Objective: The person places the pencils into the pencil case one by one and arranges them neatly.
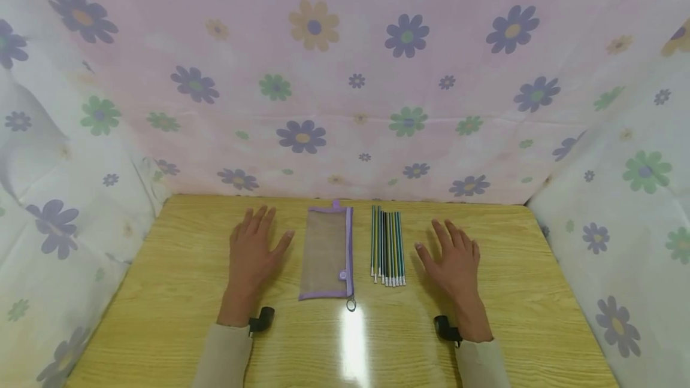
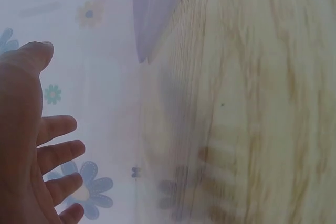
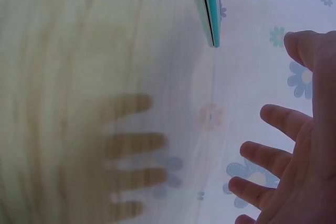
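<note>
Between my two hands lies a flat mesh zipper pouch (image 1: 326, 253) with lilac edging, its zipper along the right side and a small ring at the near corner. To its right, several striped pencils (image 1: 388, 247) rest side by side, eraser ends toward me. My left hand (image 1: 252, 253) is left of the pouch, fingers spread, holding nothing. Right of the pencils, my right hand (image 1: 453, 262) is spread the same way and touches none of them. The left wrist view catches a lilac corner of the pouch (image 2: 157, 9); the right wrist view shows the tips of the pencils (image 3: 210, 9).
The wood-grain table (image 1: 302, 346) carries a bright light reflection near its front. Flower-printed cloth (image 1: 356, 76) stands behind the table and along both sides. A black wrist camera (image 1: 262, 320) sits at the left cuff, another (image 1: 447, 329) at the right.
</note>
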Action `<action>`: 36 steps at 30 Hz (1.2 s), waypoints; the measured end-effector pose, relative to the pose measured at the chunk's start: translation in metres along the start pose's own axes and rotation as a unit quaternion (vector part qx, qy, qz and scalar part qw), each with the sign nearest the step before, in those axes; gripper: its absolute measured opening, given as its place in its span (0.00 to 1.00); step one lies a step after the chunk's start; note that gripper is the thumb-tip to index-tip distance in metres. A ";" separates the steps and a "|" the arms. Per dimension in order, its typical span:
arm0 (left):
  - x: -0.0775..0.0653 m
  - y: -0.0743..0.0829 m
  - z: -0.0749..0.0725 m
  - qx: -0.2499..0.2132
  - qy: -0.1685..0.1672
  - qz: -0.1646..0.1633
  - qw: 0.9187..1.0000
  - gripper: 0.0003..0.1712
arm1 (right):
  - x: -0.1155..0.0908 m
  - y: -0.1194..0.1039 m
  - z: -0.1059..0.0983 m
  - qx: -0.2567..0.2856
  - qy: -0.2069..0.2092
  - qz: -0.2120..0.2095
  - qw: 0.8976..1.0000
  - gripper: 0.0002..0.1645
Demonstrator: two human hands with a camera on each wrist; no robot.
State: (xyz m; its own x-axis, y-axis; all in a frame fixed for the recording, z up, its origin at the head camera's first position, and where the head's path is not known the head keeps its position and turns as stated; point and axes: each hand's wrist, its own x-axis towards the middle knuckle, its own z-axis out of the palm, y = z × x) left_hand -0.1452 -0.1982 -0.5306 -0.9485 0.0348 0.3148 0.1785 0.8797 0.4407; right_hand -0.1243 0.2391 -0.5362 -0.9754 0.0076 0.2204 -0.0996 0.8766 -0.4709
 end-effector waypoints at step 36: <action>-0.002 0.054 0.028 -0.059 -0.037 0.029 0.997 0.35 | 0.004 -0.015 0.014 0.070 -0.011 -0.030 0.997 0.28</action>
State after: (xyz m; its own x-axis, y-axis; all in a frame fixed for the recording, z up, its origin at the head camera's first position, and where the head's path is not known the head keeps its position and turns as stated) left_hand -0.1405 -0.1374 -0.5311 -0.9516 0.1223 0.2821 0.2589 0.8137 0.5205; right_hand -0.1289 0.2190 -0.5401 -0.9708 -0.0549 0.2334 -0.1828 0.7997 -0.5719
